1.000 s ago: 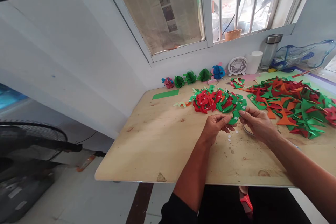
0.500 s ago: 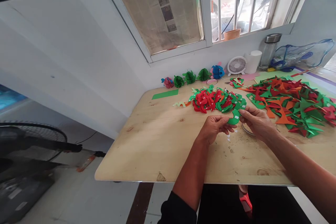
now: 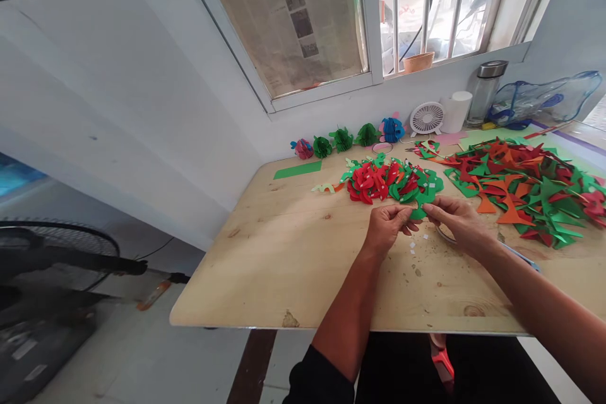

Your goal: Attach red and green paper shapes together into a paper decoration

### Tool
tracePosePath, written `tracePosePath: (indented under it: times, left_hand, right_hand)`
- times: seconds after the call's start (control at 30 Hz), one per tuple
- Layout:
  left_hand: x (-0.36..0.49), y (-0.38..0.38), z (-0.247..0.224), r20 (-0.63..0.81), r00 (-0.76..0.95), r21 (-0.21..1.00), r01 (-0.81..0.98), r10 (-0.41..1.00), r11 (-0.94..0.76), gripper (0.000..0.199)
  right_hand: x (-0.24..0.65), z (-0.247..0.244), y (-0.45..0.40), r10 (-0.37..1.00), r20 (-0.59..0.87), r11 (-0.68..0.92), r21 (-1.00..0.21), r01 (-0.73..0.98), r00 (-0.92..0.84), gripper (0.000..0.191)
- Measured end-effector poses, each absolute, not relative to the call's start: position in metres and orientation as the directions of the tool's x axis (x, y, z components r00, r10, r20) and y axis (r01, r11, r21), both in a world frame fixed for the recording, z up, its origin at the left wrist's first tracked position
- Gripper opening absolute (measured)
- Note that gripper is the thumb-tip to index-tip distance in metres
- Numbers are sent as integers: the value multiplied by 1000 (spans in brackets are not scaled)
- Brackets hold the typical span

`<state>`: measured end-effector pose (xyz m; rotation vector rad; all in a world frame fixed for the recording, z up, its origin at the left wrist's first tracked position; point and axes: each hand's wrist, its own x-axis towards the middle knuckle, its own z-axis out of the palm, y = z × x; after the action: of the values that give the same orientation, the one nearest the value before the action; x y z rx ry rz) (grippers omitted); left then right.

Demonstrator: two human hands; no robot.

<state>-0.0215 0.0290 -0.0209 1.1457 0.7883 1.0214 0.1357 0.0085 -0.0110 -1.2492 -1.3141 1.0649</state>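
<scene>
A small green paper cutout (image 3: 417, 214) is pinched between the thumb and fingers of my left hand (image 3: 387, 225). From the other side my right hand (image 3: 457, 221) closes its thumb and forefinger on the cutout's right edge. Just behind the hands lies a heap of red cutouts (image 3: 367, 182) beside green cutouts (image 3: 428, 182), several with small white squares on them. A few white paper squares (image 3: 412, 247) lie loose on the wooden table (image 3: 293, 252) below my fingers. Partly hidden under my right forearm is a tool with a blue-grey end (image 3: 523, 257).
A large pile of red, orange and green scraps (image 3: 525, 189) covers the right side. Along the wall stand folded paper figures (image 3: 342, 139), a small white fan (image 3: 427, 118), a white cylinder (image 3: 456, 112) and a glass bottle (image 3: 486, 93). A green strip (image 3: 297, 170) lies back left.
My right hand has shifted slightly left, closer to my left hand. The white square on the held cutout no longer shows, covered by the fingers or turned away.
</scene>
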Motion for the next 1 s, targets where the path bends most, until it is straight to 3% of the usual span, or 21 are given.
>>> tracePosePath:
  times: [0.6,0.83,1.0]
  left_hand:
    - [-19,30,-25,-4,361,985,-162,933,67,37]
    - [-20,32,-29,-26,441,988,-128,897,92,38]
    - [-21,30,-22,37,289,987,-158,957,9,32]
  right_hand:
    - [131,-6,6,992,125,123,-976,181,0,40]
    - [135,-10,8,989,144,140,-976,169,11,41]
    - [134,-11,8,987,159,157,-971,182,-6,42]
